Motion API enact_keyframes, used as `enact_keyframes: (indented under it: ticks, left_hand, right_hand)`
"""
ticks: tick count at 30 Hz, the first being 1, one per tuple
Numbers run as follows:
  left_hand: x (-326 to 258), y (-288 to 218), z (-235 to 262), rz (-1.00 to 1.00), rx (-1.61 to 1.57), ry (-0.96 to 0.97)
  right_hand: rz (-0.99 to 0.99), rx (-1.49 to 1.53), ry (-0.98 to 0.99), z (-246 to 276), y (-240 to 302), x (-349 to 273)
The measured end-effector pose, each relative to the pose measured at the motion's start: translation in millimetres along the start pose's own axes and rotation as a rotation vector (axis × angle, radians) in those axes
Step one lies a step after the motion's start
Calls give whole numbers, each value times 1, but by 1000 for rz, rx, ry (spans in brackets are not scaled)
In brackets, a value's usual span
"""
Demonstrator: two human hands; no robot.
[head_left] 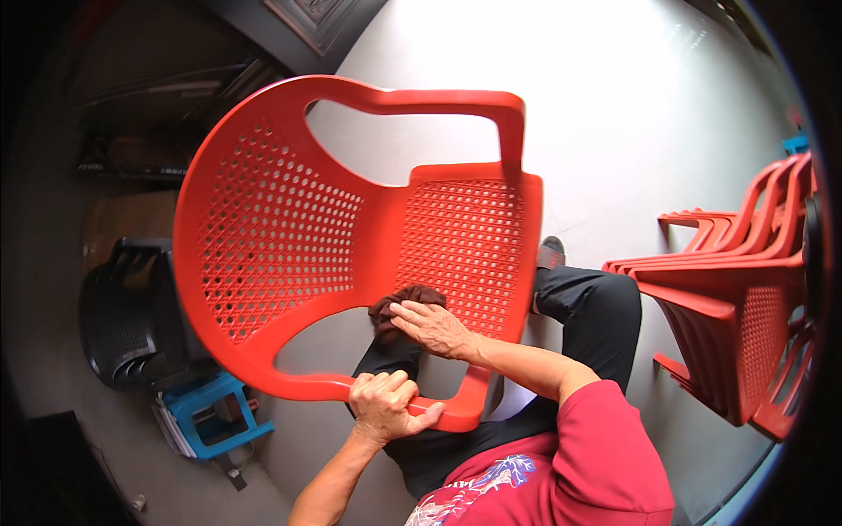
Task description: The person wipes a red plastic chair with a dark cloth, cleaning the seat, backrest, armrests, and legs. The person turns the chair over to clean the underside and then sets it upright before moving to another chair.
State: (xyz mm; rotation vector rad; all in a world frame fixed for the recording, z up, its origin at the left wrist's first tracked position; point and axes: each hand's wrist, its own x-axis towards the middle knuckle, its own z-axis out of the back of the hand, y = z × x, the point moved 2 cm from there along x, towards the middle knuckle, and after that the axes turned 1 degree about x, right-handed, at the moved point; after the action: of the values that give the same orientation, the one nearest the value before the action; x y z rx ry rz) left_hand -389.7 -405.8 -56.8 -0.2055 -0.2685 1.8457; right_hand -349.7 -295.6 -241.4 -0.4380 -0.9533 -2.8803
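In front of me is a red plastic armchair [270, 263], turned so its perforated backrest faces left and its woven-pattern seat [460, 237] lies to the right. My left hand [386, 408] is wrapped round the near armrest. Through the gap by that armrest reaches my right hand [430, 329], pressing a crumpled dark brown cloth [412, 302] against the seat's near edge by the backrest. The right fingers are bent over the cloth, and part of it is hidden under them.
Several stacked red chairs [737, 307] stand at the right. To the left are black plastic chairs [132, 316] and a small blue stool [215, 412]. Dark furniture [307, 35] sits at the far left, on a pale floor [596, 114]. My legs are beneath the red armchair.
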Motion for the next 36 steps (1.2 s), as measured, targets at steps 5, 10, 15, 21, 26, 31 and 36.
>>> enact_keyframes:
  ticks: [5,10,15,21,26,31,36]
  left_hand:
    - [0,-3,1,4,32,-1]
    - [0,-5,0,-12,37,-16]
    - [1,-5,-2,-10,37,-40]
    - [-3,-5,-6,8,31,-79]
    - [-4,-9,-1,34,31,-80]
    - [-3,-10,-2,31,7,-98]
    - [-8,-9,-2,47,23,-102]
  right_hand:
    - [-200,-213,-91,75,-40,-44]
    - [-531,-606,-374,103,-124,-33]
    - [-789,-643,-612,117,-170,-6]
    - [-1008,-503,-702,119,-147,-59]
    - [-1209,136,-551,53,-97,-133]
    - [-992,90,-419,45,-8,-146]
    - [-556,-58,-199,67,34,-122]
